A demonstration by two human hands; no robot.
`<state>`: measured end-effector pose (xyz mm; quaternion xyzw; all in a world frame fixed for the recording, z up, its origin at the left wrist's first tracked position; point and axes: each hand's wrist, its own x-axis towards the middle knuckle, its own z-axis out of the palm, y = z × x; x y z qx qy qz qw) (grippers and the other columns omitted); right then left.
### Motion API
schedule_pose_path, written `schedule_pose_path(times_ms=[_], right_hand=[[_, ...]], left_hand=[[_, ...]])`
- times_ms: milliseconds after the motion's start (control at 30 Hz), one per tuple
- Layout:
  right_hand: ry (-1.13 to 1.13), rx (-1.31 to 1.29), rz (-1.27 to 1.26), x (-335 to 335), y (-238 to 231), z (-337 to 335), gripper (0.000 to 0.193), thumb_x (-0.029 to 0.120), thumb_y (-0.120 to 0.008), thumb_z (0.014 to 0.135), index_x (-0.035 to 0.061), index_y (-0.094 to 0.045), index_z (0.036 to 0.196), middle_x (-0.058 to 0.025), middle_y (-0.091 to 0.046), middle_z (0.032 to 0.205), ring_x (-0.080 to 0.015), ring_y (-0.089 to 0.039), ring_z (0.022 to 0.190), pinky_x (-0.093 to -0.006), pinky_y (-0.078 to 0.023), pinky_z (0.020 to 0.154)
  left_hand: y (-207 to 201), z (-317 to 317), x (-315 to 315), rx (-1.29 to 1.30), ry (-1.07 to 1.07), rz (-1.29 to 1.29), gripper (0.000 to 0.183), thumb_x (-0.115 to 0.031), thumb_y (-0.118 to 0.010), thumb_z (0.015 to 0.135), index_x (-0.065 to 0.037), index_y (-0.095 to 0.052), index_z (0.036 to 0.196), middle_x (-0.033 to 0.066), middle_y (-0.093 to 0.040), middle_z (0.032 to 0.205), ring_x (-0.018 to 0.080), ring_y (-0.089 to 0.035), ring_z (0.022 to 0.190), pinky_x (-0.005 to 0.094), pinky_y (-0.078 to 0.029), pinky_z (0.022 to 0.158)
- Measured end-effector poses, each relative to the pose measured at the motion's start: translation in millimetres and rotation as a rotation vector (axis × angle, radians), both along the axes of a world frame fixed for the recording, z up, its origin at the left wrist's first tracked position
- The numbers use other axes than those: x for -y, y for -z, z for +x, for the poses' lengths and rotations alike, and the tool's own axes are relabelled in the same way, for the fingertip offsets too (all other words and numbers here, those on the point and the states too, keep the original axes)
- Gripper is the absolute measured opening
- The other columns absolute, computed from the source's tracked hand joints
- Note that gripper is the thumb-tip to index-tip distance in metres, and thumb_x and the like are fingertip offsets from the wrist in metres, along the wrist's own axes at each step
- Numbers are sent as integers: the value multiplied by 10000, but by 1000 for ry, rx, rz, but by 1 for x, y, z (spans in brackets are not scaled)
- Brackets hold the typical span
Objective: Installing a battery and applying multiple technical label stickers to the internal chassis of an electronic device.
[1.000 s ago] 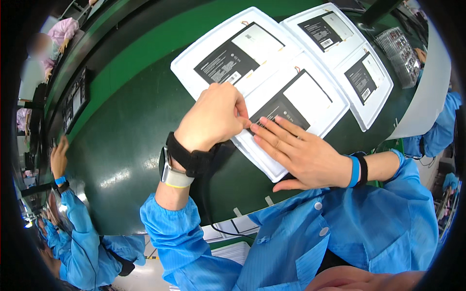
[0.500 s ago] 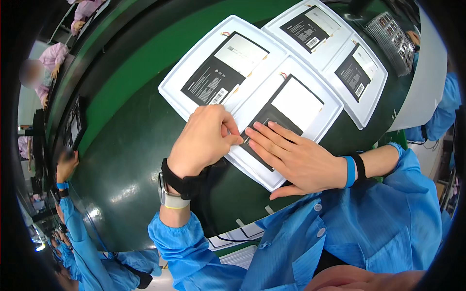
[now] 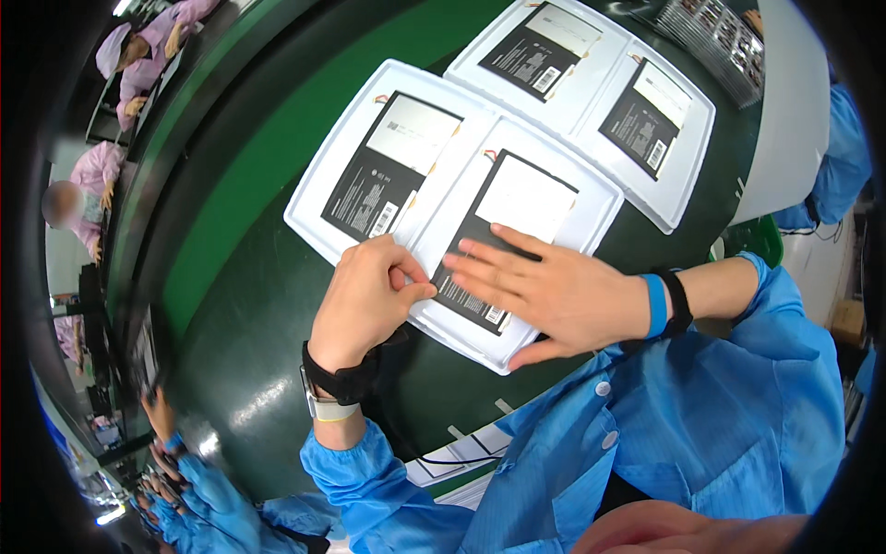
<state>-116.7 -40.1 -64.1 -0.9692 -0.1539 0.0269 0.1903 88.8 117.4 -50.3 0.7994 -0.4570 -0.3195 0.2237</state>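
A flat black-and-white battery pack (image 3: 526, 198) lies in the near right compartment of a white plastic tray (image 3: 441, 196). My left hand (image 3: 365, 295) is closed in a pinch at the pack's lower left corner; whatever is between thumb and finger is too small to make out. Across the black half of the pack stretches my right hand (image 3: 563, 300), fingers extended and a little apart, hiding part of the label. Another pack (image 3: 378, 175) sits in the compartment to the left, with a small coloured wire lead at its top.
A second white tray (image 3: 581, 120) adjoins at the far right and holds two similar packs. Beyond it stands a stack of clear component trays (image 3: 715, 46). The green work surface (image 3: 245, 369) has a black cable near its front edge. Co-workers in pink and blue sit around it.
The view has shifted, so the trays appear lower and further left. My right hand has slid off the pack's lower end, uncovering a barcode. My left hand keeps its pinch at the corner.
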Motion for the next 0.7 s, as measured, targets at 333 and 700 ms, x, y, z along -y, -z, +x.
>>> schedule_pose_path(times_ms=[333,700], right_hand=[[119,148,-39,28,13,-28,952,621,-585,892,-103,-370,1472,-227,-312,1594,-348,-269,1506,-494,-198,1237],[-43,317,71,29,22,-2,873,523,-652,878,-151,-443,1393,-316,-435,1475,-397,-381,1418,-447,-367,1098]], left_hand=[[-3,-2,0,24,28,53,171,-74,-854,718,-21,-705,783,-12,-520,612,76,-466,566,265,-402,530],[-33,-7,59,352,-87,-173,227,-167,-757,854,-13,-706,1012,124,-704,922,231,-647,758,328,-511,685]])
